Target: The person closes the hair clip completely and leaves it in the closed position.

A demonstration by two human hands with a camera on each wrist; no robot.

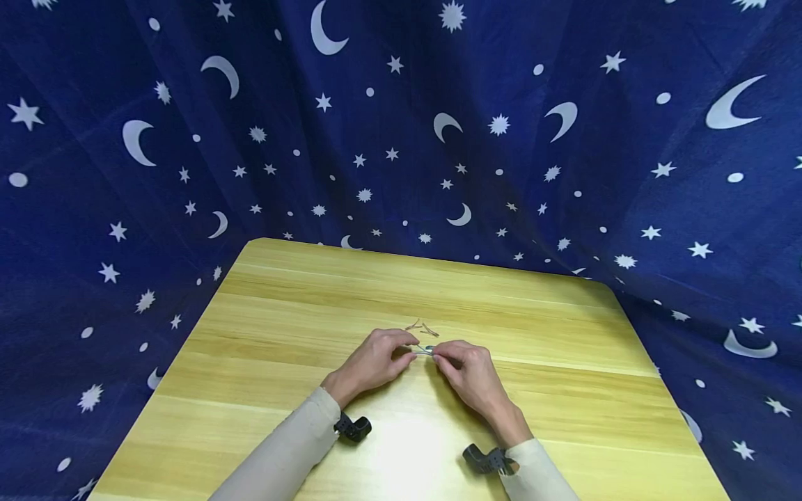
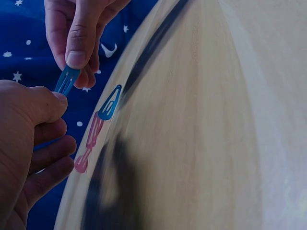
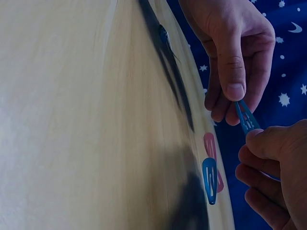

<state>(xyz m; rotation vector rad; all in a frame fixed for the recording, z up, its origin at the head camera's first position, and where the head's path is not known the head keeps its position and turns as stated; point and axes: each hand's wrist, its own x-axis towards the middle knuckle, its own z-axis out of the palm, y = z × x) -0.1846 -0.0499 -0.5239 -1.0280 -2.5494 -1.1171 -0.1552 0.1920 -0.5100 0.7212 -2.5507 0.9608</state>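
Between the two hands a blue snap hair clip [image 2: 67, 82] is stretched from fingertips to fingertips above the table. My left hand [image 1: 378, 360] pinches one end of it with thumb and finger. At the other end the thumb and finger of my right hand [image 1: 471, 374] pinch it. A second blue hair clip [image 3: 209, 179] lies on the table beside the hands. Pink hair clips [image 2: 95, 129] lie close by it, partly overlapped by the blue one in both wrist views. Just beyond the fingertips, the pink clips [image 1: 429, 330] also show in the head view.
The wooden table [image 1: 301, 299] reaches out on both sides of the hands. Behind it hangs a dark blue curtain [image 1: 401, 139] with moons and stars. Black wrist devices [image 1: 354, 428] are strapped by both cuffs, above the tabletop.
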